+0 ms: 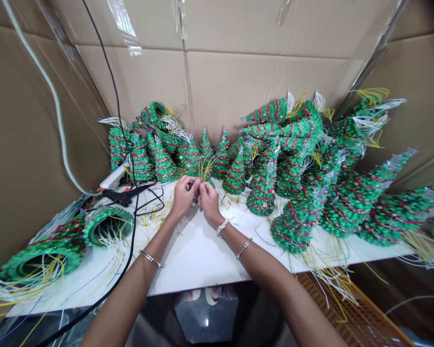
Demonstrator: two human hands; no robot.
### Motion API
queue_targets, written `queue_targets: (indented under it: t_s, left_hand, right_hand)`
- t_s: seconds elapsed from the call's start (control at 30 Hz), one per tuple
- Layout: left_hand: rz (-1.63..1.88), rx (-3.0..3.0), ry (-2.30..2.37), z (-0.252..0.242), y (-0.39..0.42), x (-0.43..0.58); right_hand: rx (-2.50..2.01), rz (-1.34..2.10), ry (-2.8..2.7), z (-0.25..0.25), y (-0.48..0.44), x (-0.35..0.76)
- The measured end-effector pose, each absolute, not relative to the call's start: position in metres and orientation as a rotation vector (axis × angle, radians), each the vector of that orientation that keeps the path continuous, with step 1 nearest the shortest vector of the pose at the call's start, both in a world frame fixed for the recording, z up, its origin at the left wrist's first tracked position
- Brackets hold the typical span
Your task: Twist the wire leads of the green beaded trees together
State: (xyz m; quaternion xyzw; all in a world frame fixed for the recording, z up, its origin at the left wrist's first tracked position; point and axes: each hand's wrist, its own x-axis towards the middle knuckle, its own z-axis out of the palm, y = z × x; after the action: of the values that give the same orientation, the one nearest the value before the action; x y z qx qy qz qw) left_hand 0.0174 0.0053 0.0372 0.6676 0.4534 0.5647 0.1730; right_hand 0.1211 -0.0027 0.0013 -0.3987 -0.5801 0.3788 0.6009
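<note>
My left hand and my right hand meet just above the white table, fingers pinched together on a small red-and-dark wired part. Most of that part is hidden by my fingers. A bunch of thin yellow wires rises just beyond my fingertips. Several green tinsel cone trees wound with red garland stand directly beyond my hands, with more lying on their sides to the right. Two further cones lie at the left, open ends showing wires.
A white power strip and a black corded tool lie at the table's back left. Loose wire scraps litter the tabletop. A black cable crosses the left side. Cardboard walls surround the table; an orange crate sits below its front right.
</note>
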Motion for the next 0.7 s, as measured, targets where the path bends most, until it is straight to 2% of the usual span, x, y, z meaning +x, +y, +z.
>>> queue_targets:
  t_s: [0.37,0.7]
  left_hand:
    - [1.705,1.44,1.174,0.029,-0.002,0.023]
    - [1.711,1.229,0.937,0.026,-0.006,0.02]
  right_hand:
    - [-0.852,1.01,-1.063,0.01,-0.009,0.117]
    - [-0.632,1.346,-0.462,0.023,-0.016,0.108]
